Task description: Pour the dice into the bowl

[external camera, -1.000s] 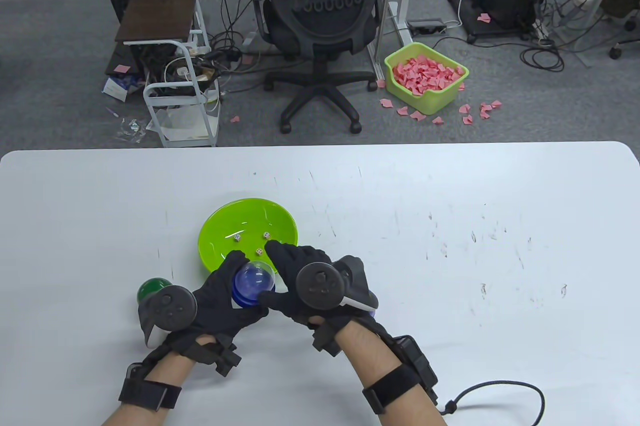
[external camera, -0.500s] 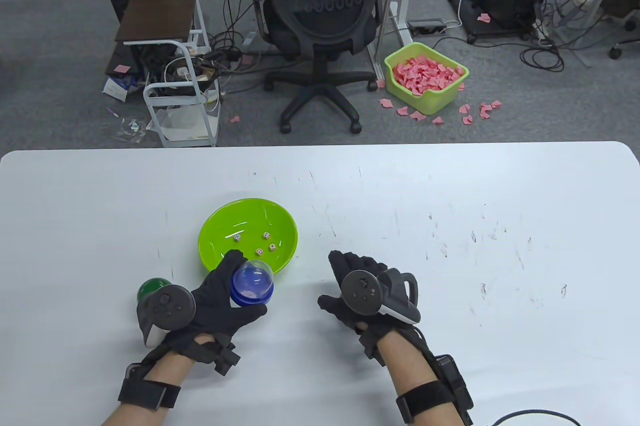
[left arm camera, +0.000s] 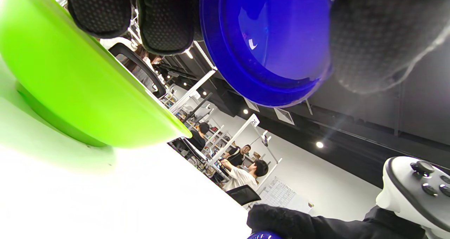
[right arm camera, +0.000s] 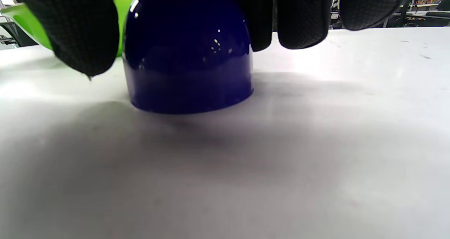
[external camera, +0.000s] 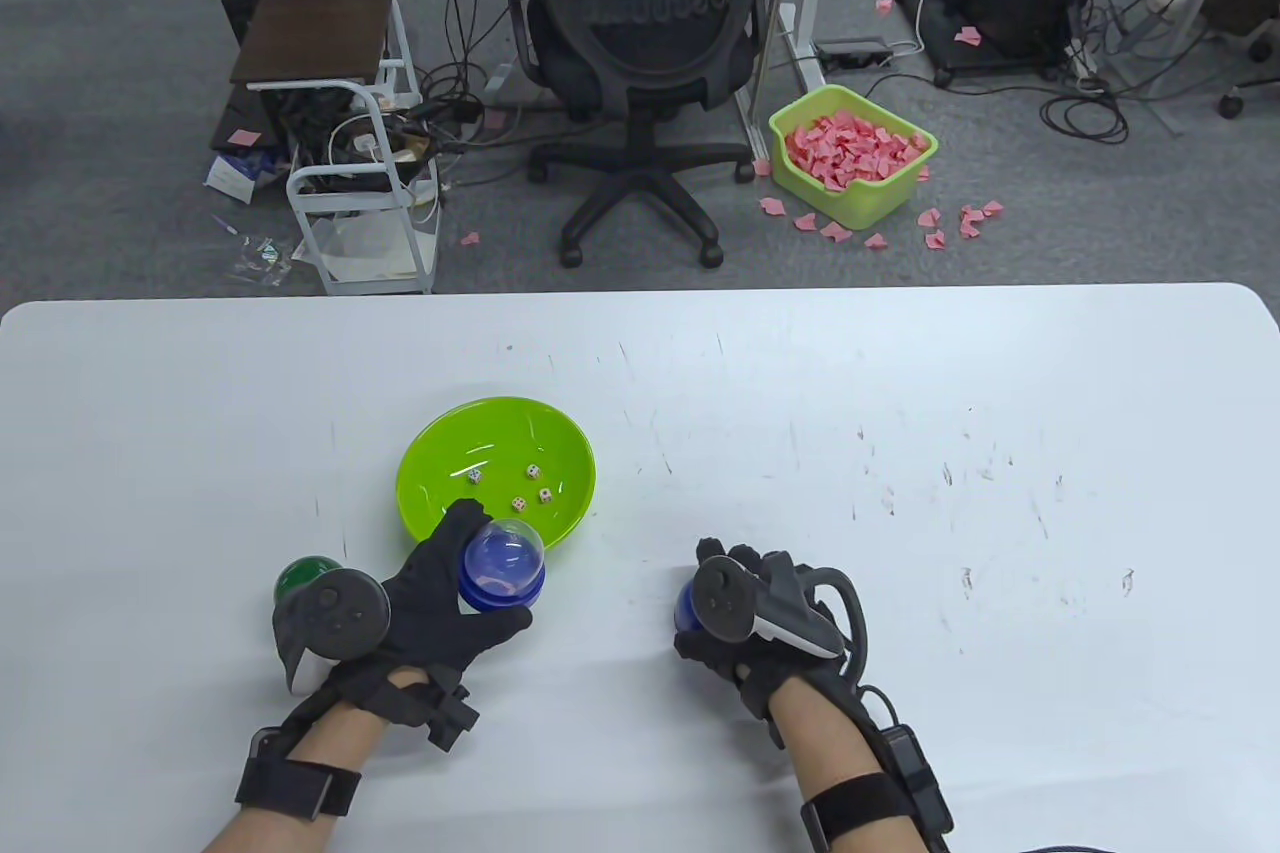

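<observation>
A lime green bowl [external camera: 430, 483] sits on the white table and holds several small dice [external camera: 520, 503]. My left hand [external camera: 440, 593] grips a blue capsule half with a clear dome [external camera: 503, 567] just in front of the bowl; in the left wrist view its blue base [left arm camera: 270, 45] is between my fingers, beside the bowl's wall [left arm camera: 70, 84]. My right hand [external camera: 745, 623] holds a dark blue dome-shaped capsule half [external camera: 686, 605], which in the right wrist view [right arm camera: 188, 52] stands open side down on the table with my fingers around it.
A green capsule [external camera: 300, 579] stands on the table left of my left hand. The table's far edge runs across the middle of the table view; an office chair [external camera: 640, 43] and a green bin of pink pieces [external camera: 850, 155] stand on the floor beyond it.
My right hand drew away from the blue capsule to the right and toward me, and now holds the dark blue half down on the table. My left hand stayed in place.
</observation>
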Demonstrator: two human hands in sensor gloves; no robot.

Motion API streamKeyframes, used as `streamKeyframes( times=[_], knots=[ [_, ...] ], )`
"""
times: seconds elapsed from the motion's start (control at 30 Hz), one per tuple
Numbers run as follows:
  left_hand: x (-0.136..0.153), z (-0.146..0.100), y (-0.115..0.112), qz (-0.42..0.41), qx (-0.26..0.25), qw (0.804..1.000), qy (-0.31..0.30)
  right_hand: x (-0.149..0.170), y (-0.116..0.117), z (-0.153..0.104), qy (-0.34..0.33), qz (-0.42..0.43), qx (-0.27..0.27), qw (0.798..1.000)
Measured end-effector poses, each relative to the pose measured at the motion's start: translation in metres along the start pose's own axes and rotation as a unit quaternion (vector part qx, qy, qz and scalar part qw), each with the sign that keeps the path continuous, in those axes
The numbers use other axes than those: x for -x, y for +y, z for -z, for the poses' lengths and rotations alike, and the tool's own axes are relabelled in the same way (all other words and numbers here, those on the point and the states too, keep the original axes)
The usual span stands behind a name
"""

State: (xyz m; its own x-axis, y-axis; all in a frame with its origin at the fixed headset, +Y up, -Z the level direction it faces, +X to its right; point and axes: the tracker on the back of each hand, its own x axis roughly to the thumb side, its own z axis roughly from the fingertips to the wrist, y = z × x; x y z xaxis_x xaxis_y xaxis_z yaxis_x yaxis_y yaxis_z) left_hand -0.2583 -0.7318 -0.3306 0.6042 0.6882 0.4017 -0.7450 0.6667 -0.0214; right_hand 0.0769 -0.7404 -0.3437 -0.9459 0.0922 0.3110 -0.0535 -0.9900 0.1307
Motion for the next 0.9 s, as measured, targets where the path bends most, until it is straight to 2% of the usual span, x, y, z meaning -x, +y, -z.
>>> streamKeyframes(
  times=[0.47,0.6,0.9],
  knots=[
    [0.001,0.0,0.001,0.001,-0.001,1.0,0.003,-0.001,-0.004,0.0,-0.008,0.014,0.026,1.0],
    [0.001,0.0,0.001,0.003,0.001,1.0,0.004,-0.004,-0.021,-0.002,-0.02,0.033,0.061,0.997],
    [0.0,0.0,-0.001,0.012,0.006,1.0,0.004,-0.025,-0.077,-0.008,-0.072,0.107,0.155,0.979]
  ],
)
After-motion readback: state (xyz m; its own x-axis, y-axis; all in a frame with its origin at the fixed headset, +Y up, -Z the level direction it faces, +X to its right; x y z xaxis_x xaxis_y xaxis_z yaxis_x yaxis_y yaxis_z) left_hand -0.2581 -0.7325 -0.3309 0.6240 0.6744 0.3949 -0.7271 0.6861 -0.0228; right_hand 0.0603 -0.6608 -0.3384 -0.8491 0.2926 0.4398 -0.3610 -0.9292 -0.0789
